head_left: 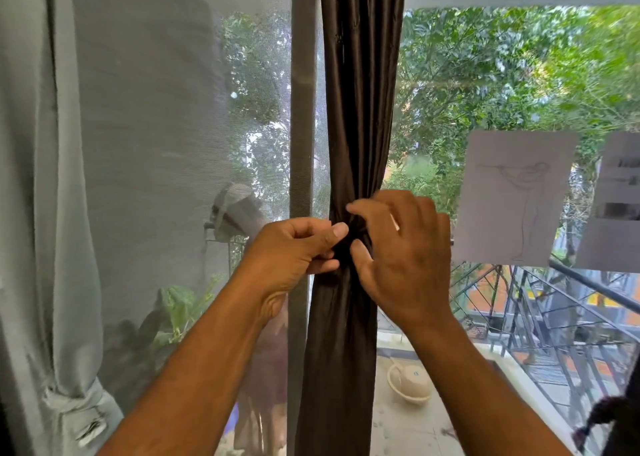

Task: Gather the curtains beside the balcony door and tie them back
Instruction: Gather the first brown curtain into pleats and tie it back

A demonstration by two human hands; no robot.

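At the far left hung a pale grey-green curtain (52,213), gathered low down and bound by a tieback (74,403) of the same cloth. Beside it a sheer mesh screen (156,126) covered the glass, with foliage and a potted plant (180,306) visible dimly through it. A grey vertical door frame (302,126) stood just left of centre.

The left hand (294,251) reached up from the lower left, its fingers curled and its thumb and forefinger pinching the fabric at the knot (346,244). The dark brown curtain (360,91) hung in the centre, just right of the frame, drawn into a narrow column and cinched at mid-height, where the knot lay between the two hands; below it the cloth fell straight to the bottom edge. The right hand (398,247) met the knot from the right, its forefinger and thumb closed on the fabric while the remaining fingers spread loosely.

Right of the curtain, clear glass showed trees (502,74), a balcony floor bearing a pale round bowl (408,383), and a dark metal railing (554,317). Two sheets of paper were stuck to the glass: one bearing a line drawing (512,195), the other (616,195) at the right edge, its content too blurred to read.
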